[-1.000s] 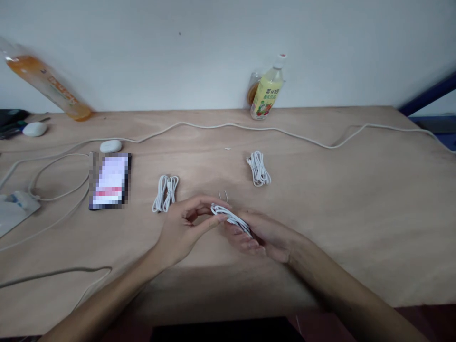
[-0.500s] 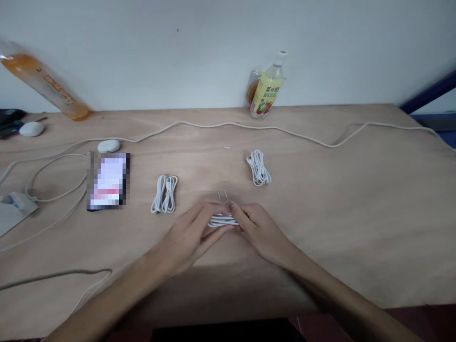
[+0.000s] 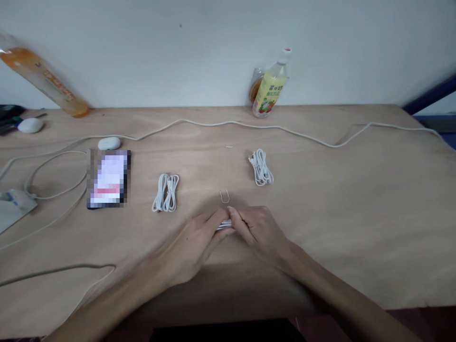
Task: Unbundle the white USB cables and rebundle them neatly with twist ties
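Observation:
Between my two hands is a bundle of white cable (image 3: 224, 225), mostly covered by fingers. My left hand (image 3: 194, 240) wraps its left part, fingers closed over it. My right hand (image 3: 261, 232) grips the right part, its thumb pressed on top beside the left fingertips. Just beyond the fingers lies a thin U-shaped wire tie (image 3: 224, 197) on the table. One coiled white cable (image 3: 166, 192) rests to the left of my hands, and another coiled white cable (image 3: 261, 167) lies farther back on the right.
On the wooden table (image 3: 342, 213) are a phone (image 3: 109, 179), a white earbud case (image 3: 109, 143) and a small white scrap (image 3: 229, 147). A long white cord (image 3: 228, 123) runs across the back. A yellow-labelled bottle (image 3: 271, 90) and an orange drink bottle (image 3: 50, 84) stand by the wall.
My hands have closed further around the cable bundle, so less of it shows. The U-shaped tie on the table is more fully visible. The view has shifted slightly.

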`<state>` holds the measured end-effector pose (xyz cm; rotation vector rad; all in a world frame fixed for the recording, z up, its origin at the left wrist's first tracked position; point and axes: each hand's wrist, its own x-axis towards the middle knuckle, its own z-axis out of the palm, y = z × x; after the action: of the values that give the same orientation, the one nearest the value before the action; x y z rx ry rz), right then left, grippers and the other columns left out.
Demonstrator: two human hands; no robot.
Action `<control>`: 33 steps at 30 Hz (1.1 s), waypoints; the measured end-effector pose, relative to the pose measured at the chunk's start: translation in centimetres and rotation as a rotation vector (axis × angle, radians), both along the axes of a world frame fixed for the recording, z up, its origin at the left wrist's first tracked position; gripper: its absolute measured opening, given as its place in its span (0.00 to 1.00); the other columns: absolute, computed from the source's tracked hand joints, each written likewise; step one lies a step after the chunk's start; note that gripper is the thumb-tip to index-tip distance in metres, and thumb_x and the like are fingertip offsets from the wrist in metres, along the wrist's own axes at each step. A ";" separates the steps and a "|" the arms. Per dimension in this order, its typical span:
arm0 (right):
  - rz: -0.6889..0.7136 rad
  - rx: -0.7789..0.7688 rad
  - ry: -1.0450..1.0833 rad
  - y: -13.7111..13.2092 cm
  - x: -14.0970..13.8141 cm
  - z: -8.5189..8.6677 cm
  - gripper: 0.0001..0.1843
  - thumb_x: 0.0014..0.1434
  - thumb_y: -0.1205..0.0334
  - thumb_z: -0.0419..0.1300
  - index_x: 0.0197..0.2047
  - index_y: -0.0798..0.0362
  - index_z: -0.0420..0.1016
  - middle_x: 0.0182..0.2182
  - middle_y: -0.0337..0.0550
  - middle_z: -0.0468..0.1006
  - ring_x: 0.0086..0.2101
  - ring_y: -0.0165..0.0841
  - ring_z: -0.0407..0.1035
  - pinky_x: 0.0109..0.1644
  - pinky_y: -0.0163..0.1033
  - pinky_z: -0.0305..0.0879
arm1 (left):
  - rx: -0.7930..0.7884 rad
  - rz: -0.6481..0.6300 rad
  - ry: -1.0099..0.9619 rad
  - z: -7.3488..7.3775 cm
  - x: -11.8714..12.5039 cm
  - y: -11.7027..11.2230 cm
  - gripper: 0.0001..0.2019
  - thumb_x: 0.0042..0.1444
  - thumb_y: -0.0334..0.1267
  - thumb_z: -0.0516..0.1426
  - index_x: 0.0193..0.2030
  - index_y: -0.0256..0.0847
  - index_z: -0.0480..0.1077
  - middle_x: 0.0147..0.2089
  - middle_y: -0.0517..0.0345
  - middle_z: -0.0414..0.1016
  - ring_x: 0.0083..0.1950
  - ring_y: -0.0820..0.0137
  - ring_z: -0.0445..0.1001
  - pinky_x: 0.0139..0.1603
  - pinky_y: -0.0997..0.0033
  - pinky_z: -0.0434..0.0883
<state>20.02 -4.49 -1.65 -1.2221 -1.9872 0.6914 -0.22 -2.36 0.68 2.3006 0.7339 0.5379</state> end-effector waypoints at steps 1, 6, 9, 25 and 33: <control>-0.005 0.044 -0.018 0.0 0.0 -0.1 0.29 0.82 0.58 0.45 0.26 0.49 0.64 0.19 0.33 0.65 0.20 0.28 0.55 0.28 0.39 0.51 | -0.031 -0.006 -0.022 0.0 0.0 0.0 0.06 0.81 0.38 0.50 0.54 0.42 0.67 0.49 0.55 0.81 0.47 0.64 0.83 0.48 0.63 0.79; -0.045 0.214 -0.053 -0.1 0.1 -0.3 0.27 0.82 0.63 0.46 0.30 0.52 0.72 0.23 0.37 0.73 0.23 0.30 0.63 0.30 0.38 0.58 | -0.025 0.026 -0.036 -0.6 0.1 0.0 0.08 0.82 0.39 0.49 0.51 0.43 0.67 0.44 0.57 0.81 0.41 0.65 0.81 0.42 0.65 0.75; -0.067 0.341 -0.113 -0.1 0.0 -0.3 0.26 0.82 0.63 0.46 0.31 0.53 0.75 0.26 0.40 0.75 0.24 0.30 0.65 0.30 0.38 0.60 | -0.035 0.069 -0.012 -1.1 0.0 0.0 0.11 0.82 0.40 0.47 0.46 0.43 0.65 0.40 0.58 0.79 0.36 0.66 0.79 0.37 0.65 0.71; -0.062 0.691 -0.196 -0.1 0.3 0.2 0.31 0.81 0.70 0.45 0.23 0.51 0.68 0.18 0.36 0.67 0.21 0.29 0.58 0.27 0.41 0.54 | -0.753 0.092 -0.107 1.1 0.5 -0.3 0.19 0.77 0.54 0.51 0.42 0.43 0.72 0.40 0.58 0.73 0.44 0.65 0.70 0.51 0.63 0.68; 0.020 0.779 -0.273 0.0 1.0 -0.1 0.34 0.83 0.64 0.42 0.24 0.51 0.69 0.20 0.37 0.65 0.24 0.32 0.57 0.29 0.42 0.54 | -1.271 -0.078 -0.163 0.7 -0.2 0.4 0.25 0.71 0.64 0.56 0.46 0.42 0.73 0.34 0.65 0.59 0.31 0.73 0.54 0.32 0.71 0.59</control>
<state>20.98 -4.49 -1.75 -0.8330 -2.1664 -0.2661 -0.42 -1.99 1.42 1.0765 0.6183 0.1142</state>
